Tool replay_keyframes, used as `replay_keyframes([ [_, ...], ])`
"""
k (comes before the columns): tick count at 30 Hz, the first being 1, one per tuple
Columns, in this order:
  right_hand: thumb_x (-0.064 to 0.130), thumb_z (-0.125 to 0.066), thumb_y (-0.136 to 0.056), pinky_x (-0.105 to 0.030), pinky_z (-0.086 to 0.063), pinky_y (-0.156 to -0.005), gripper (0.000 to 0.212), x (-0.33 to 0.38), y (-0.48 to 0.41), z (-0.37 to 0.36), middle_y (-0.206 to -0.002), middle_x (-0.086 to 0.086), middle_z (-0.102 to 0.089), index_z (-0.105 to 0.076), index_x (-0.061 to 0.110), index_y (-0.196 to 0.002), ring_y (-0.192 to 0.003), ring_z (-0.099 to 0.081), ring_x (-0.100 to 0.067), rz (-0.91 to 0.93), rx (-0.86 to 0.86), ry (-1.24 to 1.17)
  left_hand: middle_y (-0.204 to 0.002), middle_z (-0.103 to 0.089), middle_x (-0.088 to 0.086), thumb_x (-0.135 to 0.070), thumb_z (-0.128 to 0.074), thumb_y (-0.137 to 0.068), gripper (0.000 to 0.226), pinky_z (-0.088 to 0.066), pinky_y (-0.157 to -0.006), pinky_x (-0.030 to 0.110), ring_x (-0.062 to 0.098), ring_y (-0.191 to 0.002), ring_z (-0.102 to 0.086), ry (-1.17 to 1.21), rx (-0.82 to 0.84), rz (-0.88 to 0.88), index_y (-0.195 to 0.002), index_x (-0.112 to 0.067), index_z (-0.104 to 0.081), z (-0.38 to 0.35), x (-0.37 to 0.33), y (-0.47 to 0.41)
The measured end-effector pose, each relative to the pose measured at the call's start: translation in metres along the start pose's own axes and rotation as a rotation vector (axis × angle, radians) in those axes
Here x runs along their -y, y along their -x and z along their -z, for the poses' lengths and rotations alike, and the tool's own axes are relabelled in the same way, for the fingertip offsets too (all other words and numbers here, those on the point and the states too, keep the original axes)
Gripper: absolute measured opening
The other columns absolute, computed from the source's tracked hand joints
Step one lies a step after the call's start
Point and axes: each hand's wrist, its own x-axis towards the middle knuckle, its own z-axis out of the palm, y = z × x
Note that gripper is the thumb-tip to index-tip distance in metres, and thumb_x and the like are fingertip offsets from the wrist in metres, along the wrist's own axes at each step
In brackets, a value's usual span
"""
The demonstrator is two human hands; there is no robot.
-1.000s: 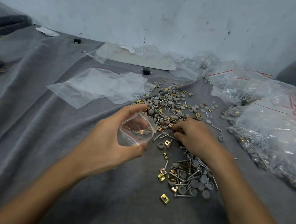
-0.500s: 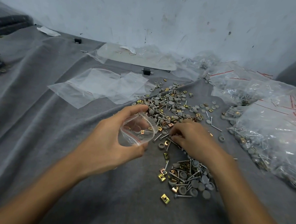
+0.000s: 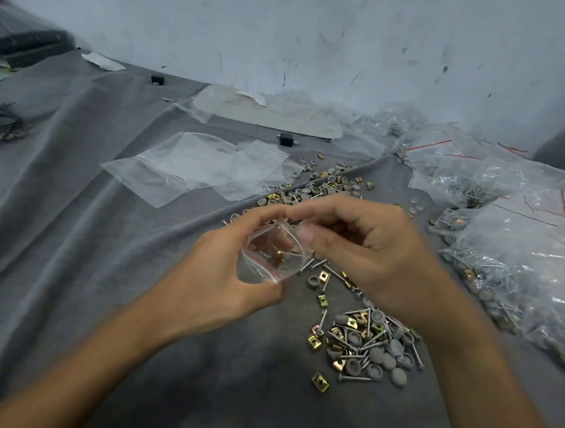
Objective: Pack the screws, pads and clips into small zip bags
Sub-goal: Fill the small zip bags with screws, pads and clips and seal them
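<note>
The left hand [image 3: 216, 276] holds a small zip bag [image 3: 271, 256] above the cloth [image 3: 72, 232]. Its grip curls round the bag's sides and bows the mouth open, and a few parts already lie inside. The right hand [image 3: 372, 250] is just right of the bag, fingers curled, thumb and forefinger drawn together at the mouth. Blur hides whether that grip pinches a part or the bag's lip. Loose screws [image 3: 355, 378], pads [image 3: 398, 377] and clips [image 3: 320, 382] lie heaped below and right of the bag, with more beyond it. The bag looks thin, limp and slick, likely to fold shut or spill if tipped, so it is best held by the sides just under the zip. The parts are small, hard and light, suited to fingertip pinches.
</note>
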Motion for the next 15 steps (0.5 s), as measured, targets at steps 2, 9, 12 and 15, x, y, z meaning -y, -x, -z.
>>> replay_keyframes([
  [2, 0.015, -0.067, -0.097, -0.044, -0.053, -0.061, 0.018, -0.014, -0.004, 0.011, -0.081, -0.002, -0.072, -0.076, 0.03, -0.104, -0.071, -0.064, -0.028, -0.045, -0.145, 0.094, -0.117, -0.068, -0.022, -0.03, -0.077, -0.077, 0.071, -0.044, -0.096, 0.014, 0.0, -0.115, -0.062, -0.007, 0.0, 0.008, -0.139, -0.046, -0.046, 0.001, 0.0, 0.001],
  [9, 0.022, -0.062, -0.1, -0.028, -0.043, -0.083, 0.019, -0.101, -0.017, 0.025, -0.111, 0.006, -0.065, -0.072, 0.026, -0.116, -0.1, -0.059, -0.011, -0.437, 0.068, 0.696, -0.115, -0.067, -0.024, -0.031, -0.076, -0.076, 0.072, -0.043, -0.092, 0.009, -0.002, -0.111, -0.063, -0.012, 0.01, 0.021, -0.14, -0.047, -0.045, 0.001, -0.001, 0.001],
  [12, 0.03, -0.066, -0.097, -0.033, -0.045, -0.085, 0.022, -0.119, -0.016, 0.02, -0.11, 0.009, -0.054, -0.066, 0.029, -0.12, -0.104, -0.054, -0.014, -0.434, 0.12, 0.768, -0.114, -0.068, -0.023, -0.031, -0.076, -0.076, 0.072, -0.043, -0.092, 0.008, -0.002, -0.111, -0.063, -0.013, 0.01, 0.023, -0.139, -0.047, -0.046, 0.001, 0.0, 0.001],
  [15, 0.032, -0.063, -0.098, -0.035, -0.048, -0.088, 0.016, -0.127, -0.014, 0.016, -0.108, 0.01, -0.052, -0.064, 0.024, -0.112, -0.106, -0.054, -0.016, -0.393, 0.067, 0.795, -0.116, -0.067, -0.024, -0.033, -0.076, -0.076, 0.073, -0.042, -0.092, 0.007, -0.002, -0.112, -0.062, -0.012, 0.023, 0.026, -0.14, -0.048, -0.044, 0.001, 0.001, 0.002],
])
